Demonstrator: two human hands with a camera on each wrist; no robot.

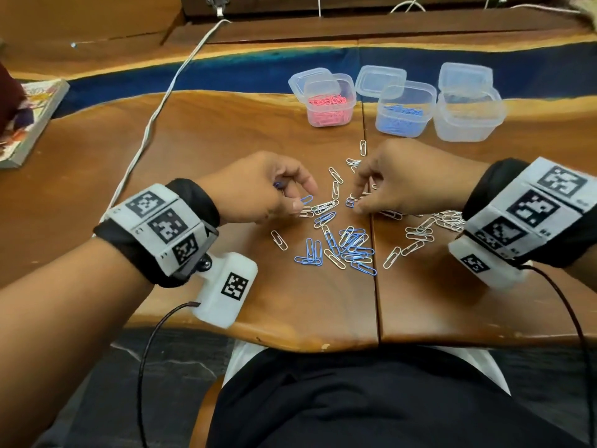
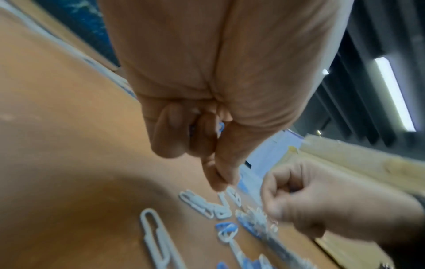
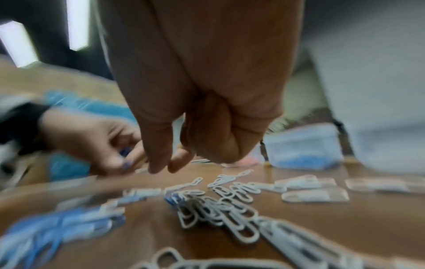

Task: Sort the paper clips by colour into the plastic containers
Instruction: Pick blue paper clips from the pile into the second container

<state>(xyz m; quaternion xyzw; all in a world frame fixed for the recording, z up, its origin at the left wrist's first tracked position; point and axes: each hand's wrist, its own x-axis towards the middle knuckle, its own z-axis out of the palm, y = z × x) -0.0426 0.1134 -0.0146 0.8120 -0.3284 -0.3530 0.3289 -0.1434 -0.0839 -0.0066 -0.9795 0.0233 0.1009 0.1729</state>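
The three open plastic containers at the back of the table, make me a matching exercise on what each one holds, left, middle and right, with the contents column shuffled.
Column one:
1. Left clear plastic container
2. Middle clear plastic container
3. Right clear plastic container

Column two:
A. blue paper clips
B. no coloured clips that can be made out
C. pink paper clips

Pairs: 1-C, 2-A, 3-B
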